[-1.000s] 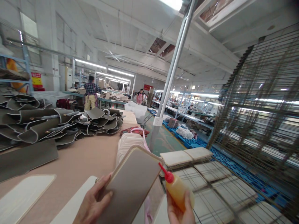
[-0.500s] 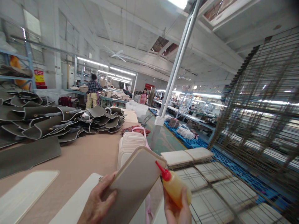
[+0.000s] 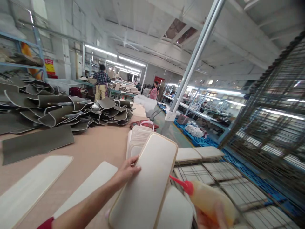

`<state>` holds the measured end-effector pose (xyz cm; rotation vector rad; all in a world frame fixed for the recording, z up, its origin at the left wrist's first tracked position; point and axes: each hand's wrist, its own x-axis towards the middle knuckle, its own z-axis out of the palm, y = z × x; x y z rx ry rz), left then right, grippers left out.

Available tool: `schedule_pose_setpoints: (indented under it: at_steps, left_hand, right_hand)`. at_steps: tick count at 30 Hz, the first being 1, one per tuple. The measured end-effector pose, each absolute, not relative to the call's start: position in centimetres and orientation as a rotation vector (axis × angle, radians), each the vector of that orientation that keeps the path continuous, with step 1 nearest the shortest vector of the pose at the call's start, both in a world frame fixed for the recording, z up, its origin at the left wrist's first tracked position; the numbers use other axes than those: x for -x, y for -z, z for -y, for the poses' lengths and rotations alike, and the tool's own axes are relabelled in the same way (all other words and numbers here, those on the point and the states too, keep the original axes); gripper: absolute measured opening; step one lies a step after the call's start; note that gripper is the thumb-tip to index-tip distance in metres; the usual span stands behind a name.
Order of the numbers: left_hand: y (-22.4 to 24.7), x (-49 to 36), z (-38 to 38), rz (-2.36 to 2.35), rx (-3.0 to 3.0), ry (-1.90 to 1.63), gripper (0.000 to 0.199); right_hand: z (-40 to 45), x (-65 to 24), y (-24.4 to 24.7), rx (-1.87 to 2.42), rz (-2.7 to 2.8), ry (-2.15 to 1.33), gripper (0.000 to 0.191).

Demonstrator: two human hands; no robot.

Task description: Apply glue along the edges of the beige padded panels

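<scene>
My left hand grips the left edge of a long white panel with rounded corners and a tan border, held tilted up before me. In my right hand is a squeeze bottle of yellowish liquid, its red nozzle pointing left at the panel's right edge. Whether the tip touches the edge I cannot tell. Behind the held panel stands a stack of similar panels. Two more pale panels lie on the table to the left, one of them the far-left panel.
Dark grey-green pieces with pale edges are heaped on the tan table. On the right, wire racks carry more white panels, with a tall mesh rack beyond. A metal post rises ahead. Two people stand farther back.
The panel now shows a whiter face and stands more upright. My left forearm reaches farther in. The bottle has moved right and tipped toward horizontal. The view has shifted slightly.
</scene>
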<state>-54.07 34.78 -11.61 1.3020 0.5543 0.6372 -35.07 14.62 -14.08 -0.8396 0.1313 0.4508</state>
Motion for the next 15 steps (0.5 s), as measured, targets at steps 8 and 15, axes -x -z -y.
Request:
schedule_pose_setpoints:
  at_steps: [8,15]
  left_hand:
    - [11.7,50.3,-35.1,-0.385,-1.244,-0.402,0.055]
    - [11.8,46.8,-34.2,-0.370,-1.181,-0.302,0.055]
  right_hand:
    - [-18.2,32.6,9.8,0.910,0.210,-0.132,0.038]
    - [-16.0,34.1,13.7,1.141,0.253,-0.121,0.059]
